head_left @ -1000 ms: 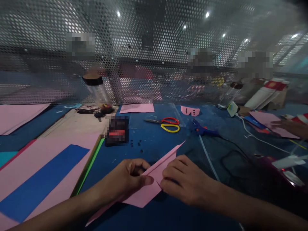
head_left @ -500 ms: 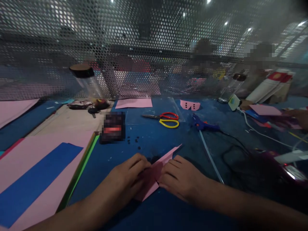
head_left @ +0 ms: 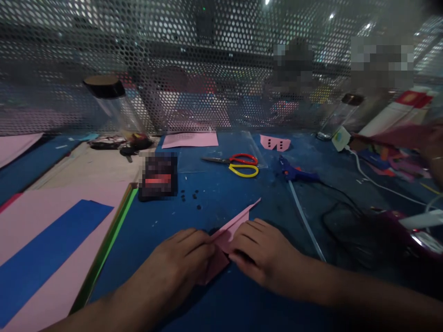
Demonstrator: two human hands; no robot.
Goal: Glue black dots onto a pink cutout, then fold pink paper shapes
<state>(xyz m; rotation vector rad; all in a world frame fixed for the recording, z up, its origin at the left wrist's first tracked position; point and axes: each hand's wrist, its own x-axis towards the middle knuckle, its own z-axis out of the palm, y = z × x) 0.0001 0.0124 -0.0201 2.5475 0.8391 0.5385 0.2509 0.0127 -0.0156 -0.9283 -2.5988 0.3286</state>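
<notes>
A folded piece of pink paper (head_left: 230, 230) lies at a slant on the blue tabletop (head_left: 221, 189), between both hands. My left hand (head_left: 188, 260) is closed on its left edge, with the fingertips partly hidden behind the fold. From the other side my right hand (head_left: 261, 253), fingers curled, grips the paper's right edge. A raised crease runs up to a narrow point at the far end. Beyond the hands lie scissors (head_left: 233, 165) with one red and one yellow handle, and a few small black pieces (head_left: 194, 196).
A blue glue gun (head_left: 297, 173) with a cable rests at the right. Pink sheets and a blue strip (head_left: 51, 256) lie at left. Two clear jars (head_left: 117, 113) stand before a perforated metal screen (head_left: 207, 92). Another person's hand (head_left: 436, 143) holds pink paper at far right.
The view has shifted slightly. Between my hands, the pink paper's fold is pressed narrower along its upper edge. At far right the other person's hand has lifted pink paper.
</notes>
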